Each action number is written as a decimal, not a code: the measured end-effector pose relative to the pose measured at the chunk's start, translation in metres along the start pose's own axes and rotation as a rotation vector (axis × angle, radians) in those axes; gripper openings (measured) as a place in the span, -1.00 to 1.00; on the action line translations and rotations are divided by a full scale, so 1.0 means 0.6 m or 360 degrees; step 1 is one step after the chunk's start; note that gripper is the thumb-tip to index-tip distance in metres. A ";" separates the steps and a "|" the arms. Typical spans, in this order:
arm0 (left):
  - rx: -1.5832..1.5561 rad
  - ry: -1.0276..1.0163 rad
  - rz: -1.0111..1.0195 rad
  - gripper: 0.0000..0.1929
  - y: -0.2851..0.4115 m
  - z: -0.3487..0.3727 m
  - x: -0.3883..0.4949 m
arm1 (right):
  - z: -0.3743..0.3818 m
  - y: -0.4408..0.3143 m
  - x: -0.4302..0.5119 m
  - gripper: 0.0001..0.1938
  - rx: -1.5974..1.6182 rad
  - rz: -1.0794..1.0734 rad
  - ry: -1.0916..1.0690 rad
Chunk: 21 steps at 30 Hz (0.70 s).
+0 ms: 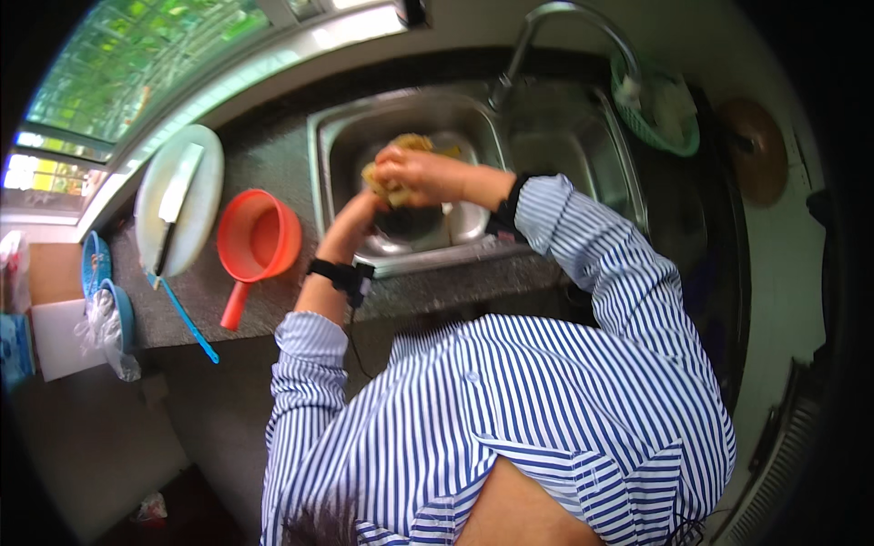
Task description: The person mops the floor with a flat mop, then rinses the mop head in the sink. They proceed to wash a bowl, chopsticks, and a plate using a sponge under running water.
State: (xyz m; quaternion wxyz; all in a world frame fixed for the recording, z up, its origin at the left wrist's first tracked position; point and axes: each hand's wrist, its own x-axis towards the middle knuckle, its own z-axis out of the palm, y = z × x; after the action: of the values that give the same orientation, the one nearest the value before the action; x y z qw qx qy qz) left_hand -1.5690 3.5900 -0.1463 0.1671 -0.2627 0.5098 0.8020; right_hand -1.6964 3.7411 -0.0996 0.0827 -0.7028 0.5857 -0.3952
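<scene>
Over the left basin of a stainless steel double sink (471, 112), both of my hands are on a yellow-brown clump (413, 141), which looks like a leafy vegetable, perhaps pickled. My right hand (420, 176) is wrapped around it from above, with pieces showing past the fingers. Lower and to the left, my left hand (371, 203) meets the clump; its fingers are mostly hidden and blurred. Beneath the hands, a dark round area (410, 224) shows in the basin; whether it is a drain or a vessel is unclear.
A red dipper (259, 235) stands on the counter, left of the sink. Farther left, a kitchen knife (179, 188) lies on a white oval cutting board (208, 177), near a blue handle (184, 317). The faucet (524, 48) arches behind; a green basket (666, 140) sits at right.
</scene>
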 end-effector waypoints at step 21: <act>0.1249 0.0956 0.2009 -0.29 0.060 0.097 -0.044 | 0.149 0.071 -0.021 -0.71 0.1838 0.1429 0.1186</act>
State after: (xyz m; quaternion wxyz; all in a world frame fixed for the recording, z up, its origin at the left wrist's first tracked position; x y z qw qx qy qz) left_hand -1.5812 3.6274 -0.0846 -0.3823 -0.0515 0.8302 0.4025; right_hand -1.6706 3.7087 -0.1903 0.3818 -0.0710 0.5046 -0.7711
